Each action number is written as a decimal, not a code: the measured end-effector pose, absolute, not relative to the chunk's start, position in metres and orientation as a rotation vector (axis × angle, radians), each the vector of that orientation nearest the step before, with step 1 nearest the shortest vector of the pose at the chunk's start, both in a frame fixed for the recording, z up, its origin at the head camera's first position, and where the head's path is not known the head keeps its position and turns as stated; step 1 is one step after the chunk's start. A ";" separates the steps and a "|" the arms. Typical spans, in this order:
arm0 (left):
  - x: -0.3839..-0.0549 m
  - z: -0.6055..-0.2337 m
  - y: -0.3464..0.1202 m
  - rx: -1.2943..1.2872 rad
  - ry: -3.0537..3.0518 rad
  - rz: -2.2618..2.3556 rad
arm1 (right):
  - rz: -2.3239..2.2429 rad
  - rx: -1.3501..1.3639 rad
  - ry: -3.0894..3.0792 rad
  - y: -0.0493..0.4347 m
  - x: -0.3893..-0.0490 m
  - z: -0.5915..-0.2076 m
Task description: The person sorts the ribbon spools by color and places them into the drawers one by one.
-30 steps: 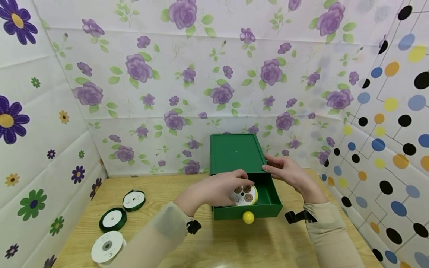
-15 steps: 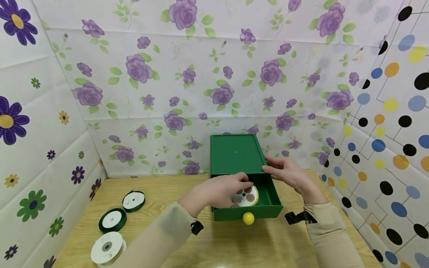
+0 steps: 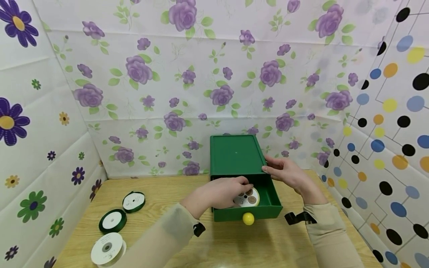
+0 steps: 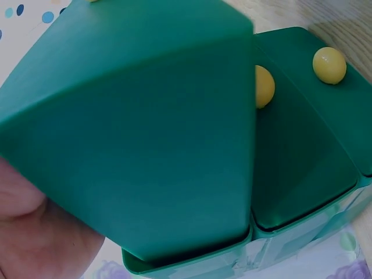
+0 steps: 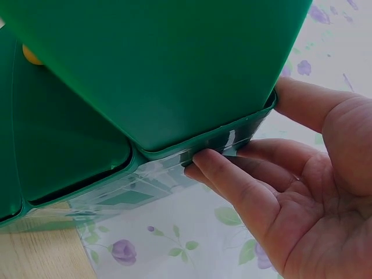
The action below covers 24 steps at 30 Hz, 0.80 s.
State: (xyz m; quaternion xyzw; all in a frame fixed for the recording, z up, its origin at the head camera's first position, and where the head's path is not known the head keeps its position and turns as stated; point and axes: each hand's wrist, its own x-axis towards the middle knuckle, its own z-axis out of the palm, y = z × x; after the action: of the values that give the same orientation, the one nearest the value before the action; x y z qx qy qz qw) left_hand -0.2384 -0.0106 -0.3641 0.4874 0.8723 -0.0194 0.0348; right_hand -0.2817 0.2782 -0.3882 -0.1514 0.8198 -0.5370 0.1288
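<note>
A green drawer cabinet (image 3: 236,154) stands against the back wall, its top drawer (image 3: 268,213) pulled out by a yellow knob (image 3: 248,219). Inside that drawer, my left hand (image 3: 218,191) grips a white ribbon spool (image 3: 251,200) with brown round spots and a yellowish rim. Fingers cover the spool's left part. In the left wrist view the drawer's underside (image 4: 157,151) hides the spool and most of the hand (image 4: 46,244). My right hand (image 3: 288,173) holds the cabinet's front right corner, thumb at the edge and fingers along the clear side (image 5: 174,168).
At the left of the wooden table (image 3: 167,186) lie a small dark-green ribbon spool (image 3: 133,201), a wider green one (image 3: 112,220) and white spools (image 3: 106,248) stacked at the front. Lower drawers with yellow knobs (image 4: 329,65) show in the left wrist view. Patterned cloth walls (image 3: 201,93) surround the table.
My left hand and the spool have shifted slightly toward the drawer's front and lower, with the spool a little to the right. My right hand stays in place.
</note>
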 end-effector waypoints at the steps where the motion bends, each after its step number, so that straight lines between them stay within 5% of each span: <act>1: -0.238 -0.365 -0.011 1.499 2.681 -0.068 | -1.562 -0.440 2.384 0.278 -0.282 -0.388; 11: -0.239 -0.363 -0.016 1.498 2.654 0.117 | -1.557 -0.458 2.394 0.279 -0.281 -0.390; 24: -0.235 -0.370 -0.046 1.424 2.439 1.165 | -1.567 -0.472 2.377 0.279 -0.283 -0.390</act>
State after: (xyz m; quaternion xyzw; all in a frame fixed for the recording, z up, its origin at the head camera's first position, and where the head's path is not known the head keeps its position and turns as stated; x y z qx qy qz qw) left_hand -0.2351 -0.0459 -0.3704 0.4657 0.7976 0.3810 0.0433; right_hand -0.2829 0.2788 -0.3901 -0.1623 0.8169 -0.5386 0.1275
